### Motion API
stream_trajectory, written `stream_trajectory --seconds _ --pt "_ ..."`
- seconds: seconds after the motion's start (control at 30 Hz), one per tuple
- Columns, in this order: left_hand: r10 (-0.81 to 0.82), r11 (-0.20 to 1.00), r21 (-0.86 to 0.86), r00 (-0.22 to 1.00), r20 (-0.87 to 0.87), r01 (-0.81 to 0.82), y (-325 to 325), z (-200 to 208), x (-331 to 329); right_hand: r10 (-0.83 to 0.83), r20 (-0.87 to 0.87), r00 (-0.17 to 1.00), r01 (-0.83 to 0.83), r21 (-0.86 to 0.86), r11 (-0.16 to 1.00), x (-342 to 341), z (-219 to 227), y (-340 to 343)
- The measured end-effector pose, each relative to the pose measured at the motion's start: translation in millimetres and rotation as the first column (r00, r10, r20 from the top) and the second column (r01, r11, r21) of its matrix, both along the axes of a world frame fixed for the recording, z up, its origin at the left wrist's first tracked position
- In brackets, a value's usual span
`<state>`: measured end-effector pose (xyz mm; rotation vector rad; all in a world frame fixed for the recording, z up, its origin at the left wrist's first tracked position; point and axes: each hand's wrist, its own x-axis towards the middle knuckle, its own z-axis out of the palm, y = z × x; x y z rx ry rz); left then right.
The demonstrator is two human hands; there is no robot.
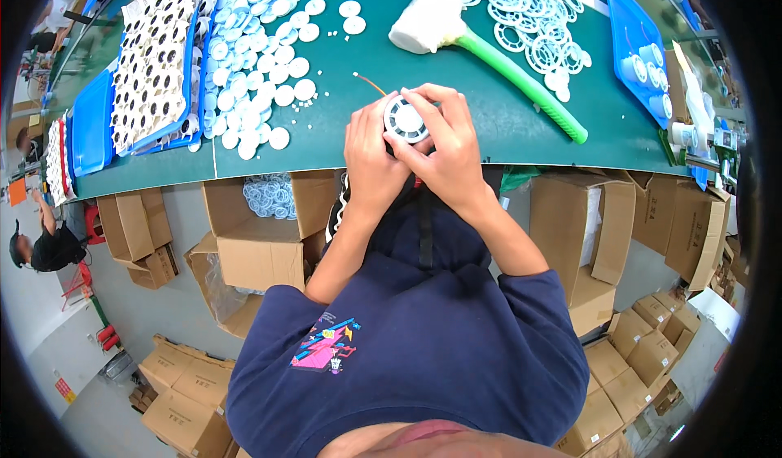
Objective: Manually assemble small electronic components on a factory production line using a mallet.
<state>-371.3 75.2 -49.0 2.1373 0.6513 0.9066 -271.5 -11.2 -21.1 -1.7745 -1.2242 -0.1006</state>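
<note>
Gripping a small round assembly [405, 120] between both hands, the person works at the near edge of the green counter [489, 124]. The assembly is a white disc with a spoked face set over a dark body, and a thin orange wire [368, 83] runs from it toward the far left. The left hand [368, 152] is closed around the assembly's left side, with its thumb lying along the rim. The right hand [444, 144] is closed over the far and right sides, with its fingers curled across the top edge. The assembly sits above the counter's near edge, directly in front of the person's body.

Far of the hands, a white-headed mallet [481, 46] with a green handle lies diagonally on the counter, head to the far left and handle end to the near right. Left of the hands, a loose heap of plain white discs [261, 75] spreads across the counter. Further left, a blue tray [155, 63] carries white parts with dark holes. At the far right, white spoked rings [521, 18] lie scattered, and a second blue tray [639, 38] holds a few white parts.

Below the counter, an open cardboard box [269, 213] contains more white rings. Other cardboard boxes [586, 230] stand on the floor to the right. Another person [41, 242] is at the left edge of the view, well apart from the hands
</note>
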Motion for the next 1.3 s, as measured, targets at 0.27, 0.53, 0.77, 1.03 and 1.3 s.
stream_trajectory --seconds 0.27,0.53,0.77,1.03,1.3 --pt "-0.002 1.0 0.011 0.997 0.077 0.001 -4 2 1 0.024 -0.015 1.0 -0.025 -0.048 0.999 1 5 -2" --pt "-0.037 0.994 -0.1 0.997 0.063 0.043 -14 12 1 -0.256 0.514 0.819 0.435 -0.267 0.86 95 -1 -7" --pt "0.007 0.995 -0.095 1.0 -0.025 -0.01 -18 12 -4 -0.103 0.48 0.871 0.286 -0.324 0.902 113 16 17" --pt "0.021 0.999 0.027 0.999 -0.049 -0.019 -19 8 -2 0.105 -0.3 0.948 -0.271 -0.591 0.76 83 99 -29" --pt "-0.029 0.996 0.087 0.999 -0.037 0.032 -6 7 -2 0.031 -0.341 0.94 -0.246 -0.61 0.753 68 97 -74"
